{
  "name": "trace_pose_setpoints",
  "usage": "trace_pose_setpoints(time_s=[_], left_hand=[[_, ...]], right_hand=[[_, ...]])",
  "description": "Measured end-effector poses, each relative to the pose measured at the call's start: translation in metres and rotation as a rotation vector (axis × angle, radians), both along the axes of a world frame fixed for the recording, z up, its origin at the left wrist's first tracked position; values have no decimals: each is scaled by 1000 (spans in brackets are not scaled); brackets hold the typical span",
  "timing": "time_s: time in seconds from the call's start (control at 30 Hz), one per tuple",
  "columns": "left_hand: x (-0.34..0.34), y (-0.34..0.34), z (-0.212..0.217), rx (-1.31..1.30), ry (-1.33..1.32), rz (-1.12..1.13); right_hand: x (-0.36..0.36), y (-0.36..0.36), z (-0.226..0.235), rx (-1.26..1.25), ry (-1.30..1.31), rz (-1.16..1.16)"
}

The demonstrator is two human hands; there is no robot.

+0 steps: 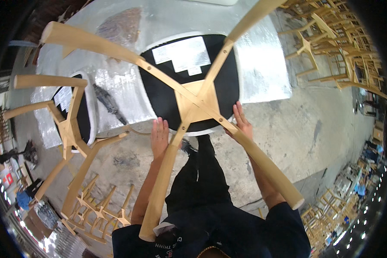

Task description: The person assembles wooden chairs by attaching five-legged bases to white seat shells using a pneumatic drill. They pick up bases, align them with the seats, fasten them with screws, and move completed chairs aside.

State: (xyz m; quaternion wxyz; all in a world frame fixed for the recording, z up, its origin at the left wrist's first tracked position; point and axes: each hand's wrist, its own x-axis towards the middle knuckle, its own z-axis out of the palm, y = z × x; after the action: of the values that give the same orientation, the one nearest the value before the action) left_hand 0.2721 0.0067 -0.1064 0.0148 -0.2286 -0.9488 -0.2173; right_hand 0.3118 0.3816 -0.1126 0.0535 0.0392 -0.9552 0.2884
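In front of me an upside-down chair point(223, 96) lies with its seat on a plastic-covered table, and its wooden legs point up toward me. Its underside is black with white labels, and crossed wooden bars meet over a square plate. My left hand point(160, 137) lies along the near left edge of the seat, fingers stretched out and together. Against the right edge rests my right hand point(241, 122), its fingers extended up the pale rim and its thumb side partly under the seat. I cannot tell how firmly either hand presses.
The table point(266, 64) has clear plastic wrap over it. Another upturned chair point(71, 124) stands at left, beside a dark elongated tool point(109, 103) with a hose. Wooden chair frames point(331, 38) crowd the far right; more frames point(101, 210) stand at lower left.
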Motion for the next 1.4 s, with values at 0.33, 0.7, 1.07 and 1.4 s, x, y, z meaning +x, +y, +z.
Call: trace_pose_setpoints(time_s=[0.33,0.7,1.07,1.4], left_hand=[[-2,-2,4,-124,-53,-28],[15,47,15,424,-180,286],[16,138,13,1772,-1353,796],[30,140,26,1724,-1298,885]], right_hand=[[-2,3,8,76,-41,-37],[-18,10,19,-87,-29,-74],[-20,11,22,-9,24,193],[107,-24,-38,-2268,-657,-1792]])
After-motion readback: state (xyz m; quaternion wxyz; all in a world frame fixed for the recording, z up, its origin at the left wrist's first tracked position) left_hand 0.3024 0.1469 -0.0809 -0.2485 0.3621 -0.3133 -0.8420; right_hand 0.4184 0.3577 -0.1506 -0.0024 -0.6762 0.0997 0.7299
